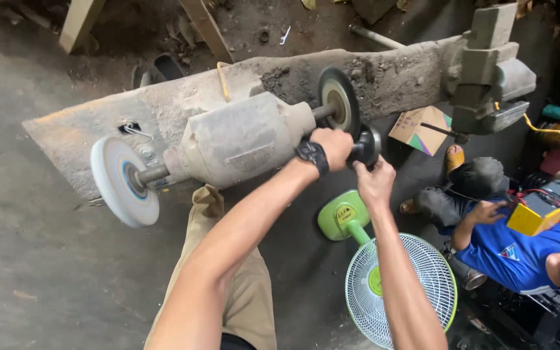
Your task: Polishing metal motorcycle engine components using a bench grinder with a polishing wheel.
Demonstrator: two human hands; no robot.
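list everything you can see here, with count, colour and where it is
bench grinder: one, dusty grey, on the bench, centre
white wheel: one, white, grinder's left end
dark wheel: one, grey-black, grinder's right end
round metal part: one, dark, held against the dark wheel
bench: one, dust-covered grey, across the middle
vise: one, grey, bench's right end
cardboard box: one, brown, below the vise
fan: one, green and white, on the floor, lower right
seated person: one, blue shirt, right edge, holding a yellow device
left hand: one, wristwatch on, on the part
right hand: one, on the part from below
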